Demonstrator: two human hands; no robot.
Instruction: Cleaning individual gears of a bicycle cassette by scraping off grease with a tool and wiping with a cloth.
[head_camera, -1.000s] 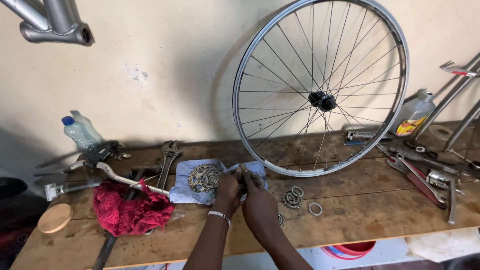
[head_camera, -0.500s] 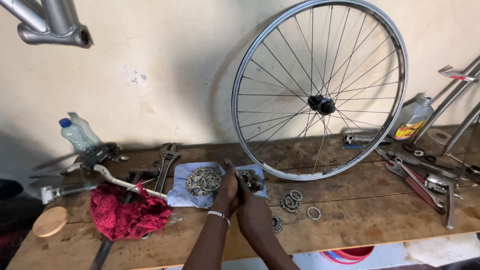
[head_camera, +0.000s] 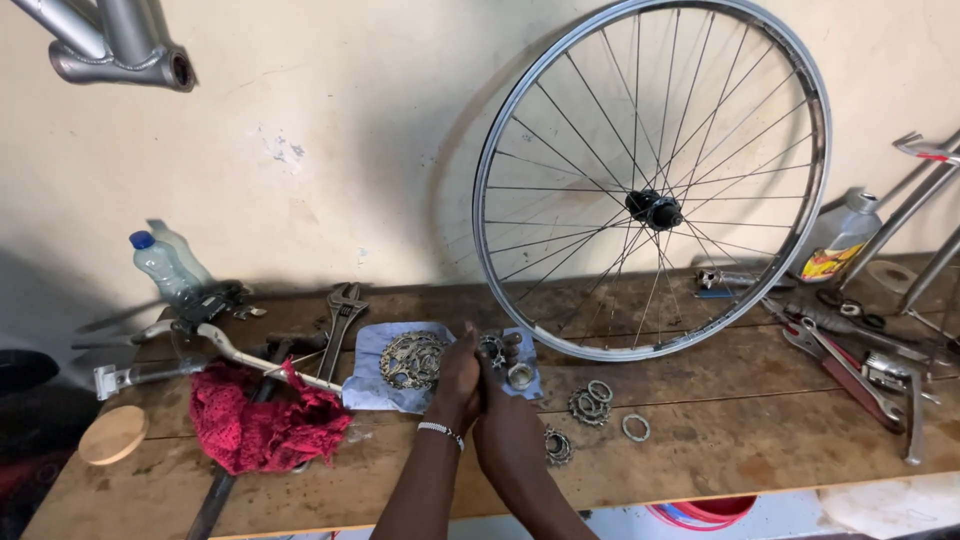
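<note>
Both hands meet near the middle of the worn wooden surface (head_camera: 700, 440), a little toward its front edge. Left hand (head_camera: 458, 380) with a beaded wristband and right hand (head_camera: 505, 425) are pressed together, fingers (head_camera: 470, 345) curled narrow around a small dark toothed metal sprocket (head_camera: 492, 348) that sticks out just above the fingertips. How much each hand grips it cannot be told; the palms hide the rest.

The sprocket is held over a pale blue cloth (head_camera: 372, 372) lying mid-surface. On that cloth, just left of the hands, lies a large rusty gold cassette cog cluster (head_camera: 408, 360); a small silver ring (head_camera: 520, 376) sits just right of the fingers. More loose cogs and spacer rings (head_camera: 590, 402) lie right of the hands, and another small cog (head_camera: 557, 446) nearer the front edge.

A silver spoked bicycle wheel (head_camera: 652, 210) stands upright at the back edge against the wall. Red knitted rag (head_camera: 262, 425) lies toward the left front, a dark adjustable wrench (head_camera: 340, 310) behind it, a clear plastic bottle with blue cap (head_camera: 165, 265) at the back left corner.
</note>
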